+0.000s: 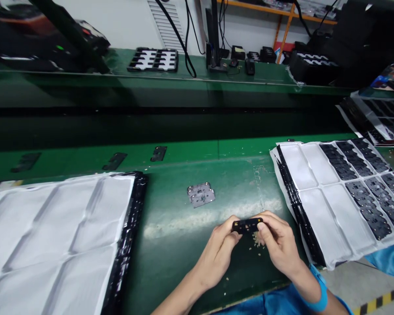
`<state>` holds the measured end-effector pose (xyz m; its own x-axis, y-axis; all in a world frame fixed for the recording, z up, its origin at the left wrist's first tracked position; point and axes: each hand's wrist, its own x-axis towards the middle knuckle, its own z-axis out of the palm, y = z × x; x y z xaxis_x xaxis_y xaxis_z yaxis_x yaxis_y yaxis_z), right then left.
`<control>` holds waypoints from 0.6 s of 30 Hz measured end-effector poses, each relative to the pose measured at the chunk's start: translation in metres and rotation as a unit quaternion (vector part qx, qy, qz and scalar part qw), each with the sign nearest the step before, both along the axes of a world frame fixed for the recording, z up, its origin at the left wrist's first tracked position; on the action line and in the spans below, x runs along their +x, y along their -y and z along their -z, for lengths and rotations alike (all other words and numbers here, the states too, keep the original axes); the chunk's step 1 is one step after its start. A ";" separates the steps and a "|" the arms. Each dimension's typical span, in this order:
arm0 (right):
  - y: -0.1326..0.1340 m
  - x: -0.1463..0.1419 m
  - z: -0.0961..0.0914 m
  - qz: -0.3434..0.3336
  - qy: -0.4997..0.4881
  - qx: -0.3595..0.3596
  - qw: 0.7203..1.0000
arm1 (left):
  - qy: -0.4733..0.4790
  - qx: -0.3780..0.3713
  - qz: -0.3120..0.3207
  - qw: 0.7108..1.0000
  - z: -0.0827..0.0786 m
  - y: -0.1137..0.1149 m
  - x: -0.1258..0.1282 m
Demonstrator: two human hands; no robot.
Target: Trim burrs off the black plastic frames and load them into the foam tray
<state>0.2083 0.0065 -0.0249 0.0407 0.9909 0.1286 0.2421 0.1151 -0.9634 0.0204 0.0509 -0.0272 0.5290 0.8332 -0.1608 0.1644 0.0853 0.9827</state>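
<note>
Between my two hands is a small black plastic part with yellow spots near its ends. My left hand pinches its left end, and the fingers of my right hand close on its right end. Under the part, partly hidden by it, lies a small heap of tiny beige pieces, a few of them scattered on the green table. Beyond my hands, two or so grey plastic parts rest overlapping on the table.
At right, a stacked tray with white lining carries rows of dark parts. Another white-lined tray stack fills the left. Several black parts lie along the green ledge. A dark channel runs behind it, before a shelf with a monitor.
</note>
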 end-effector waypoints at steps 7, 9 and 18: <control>-0.002 -0.003 -0.002 0.006 0.004 0.013 1.000 | -0.049 0.027 0.012 0.998 -0.005 -0.007 -0.002; -0.003 -0.004 -0.002 0.013 0.003 0.014 1.000 | -0.054 0.044 0.009 0.998 -0.002 -0.007 -0.001; -0.003 -0.005 -0.002 0.026 -0.002 0.005 1.000 | -0.011 0.052 0.011 0.998 -0.013 -0.008 -0.005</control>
